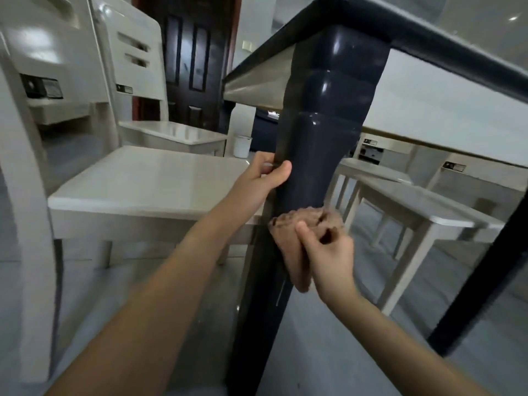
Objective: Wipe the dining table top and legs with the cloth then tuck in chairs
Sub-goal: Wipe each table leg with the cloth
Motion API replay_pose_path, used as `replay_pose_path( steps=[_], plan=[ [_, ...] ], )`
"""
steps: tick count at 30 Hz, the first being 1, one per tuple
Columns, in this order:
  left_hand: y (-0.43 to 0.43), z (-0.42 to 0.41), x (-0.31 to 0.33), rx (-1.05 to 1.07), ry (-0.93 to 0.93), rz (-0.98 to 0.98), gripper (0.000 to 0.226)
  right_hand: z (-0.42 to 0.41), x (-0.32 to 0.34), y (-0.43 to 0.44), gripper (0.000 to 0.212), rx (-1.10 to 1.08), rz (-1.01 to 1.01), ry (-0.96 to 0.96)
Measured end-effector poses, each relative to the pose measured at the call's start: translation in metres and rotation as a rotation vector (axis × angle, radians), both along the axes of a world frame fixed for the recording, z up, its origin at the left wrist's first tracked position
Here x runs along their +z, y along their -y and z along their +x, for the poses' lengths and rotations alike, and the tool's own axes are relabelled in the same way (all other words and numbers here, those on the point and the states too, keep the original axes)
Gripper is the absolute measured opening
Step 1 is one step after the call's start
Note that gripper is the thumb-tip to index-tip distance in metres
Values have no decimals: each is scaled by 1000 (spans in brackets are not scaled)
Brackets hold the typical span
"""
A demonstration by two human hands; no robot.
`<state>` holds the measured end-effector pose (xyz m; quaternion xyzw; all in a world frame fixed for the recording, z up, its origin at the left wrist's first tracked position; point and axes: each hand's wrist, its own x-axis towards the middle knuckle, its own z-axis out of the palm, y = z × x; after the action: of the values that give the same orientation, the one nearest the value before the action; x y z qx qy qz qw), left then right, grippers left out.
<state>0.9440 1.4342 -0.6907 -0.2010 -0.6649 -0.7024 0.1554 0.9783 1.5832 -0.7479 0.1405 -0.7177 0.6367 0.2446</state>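
Wiping a dark table leg point(317, 144) with a brown cloth point(297, 247), seen from low beside the dining table point(428, 38).

The right hand point(331, 255) is clenched around the bunched cloth, pressing it against the near face of the glossy, turned leg about halfway down its height; part of the cloth hangs below the hand. The left hand point(263, 181) grasps the same leg just above the cloth, thumb on the front and fingers wrapped behind its left edge. A pale wooden chair point(143, 184) stands just left of the leg, its seat corner near the left wrist, and a second one point(160, 121) sits behind it. More pale chairs point(423, 212) are tucked under the tabletop on the right, near a second dark leg point(485, 267). A dark panelled door point(185, 58) and a small white bin point(242, 145) show in the background.
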Motion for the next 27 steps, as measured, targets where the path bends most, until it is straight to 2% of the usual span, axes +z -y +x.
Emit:
replay_pose_path(
  steps=[3,5,8,12,14,18,20,22,23,25,27],
  plan=[
    [1,0,1,13,-9,-20,18,-10,57,4,15,-26,-44,-178],
    [2,1,0,4,-2,-27,23,-17,77,2,13,-40,-57,-228],
    [3,2,-1,-4,-10,-44,32,-16,51,-1,8,-43,-49,-184],
    [4,2,-1,-21,21,-39,33,-1,-10,-11,7,7,152,70],
    [3,4,0,-11,29,-42,31,-4,4,-13,12,6,157,30],
    [3,0,0,30,16,-48,28,-12,66,-5,18,-50,29,-148],
    [3,-1,-2,32,9,-58,34,-12,56,-1,15,-94,48,-155],
    [3,1,-3,18,5,-51,37,-6,19,-4,13,-96,102,-44],
    [3,2,-2,4,5,-49,36,-1,-5,-8,10,-57,135,51],
    [5,3,-1,-3,1,-63,36,12,-43,-12,17,48,199,270],
    [5,1,-2,4,-7,-72,34,16,-55,-12,16,38,225,255]
  ],
)
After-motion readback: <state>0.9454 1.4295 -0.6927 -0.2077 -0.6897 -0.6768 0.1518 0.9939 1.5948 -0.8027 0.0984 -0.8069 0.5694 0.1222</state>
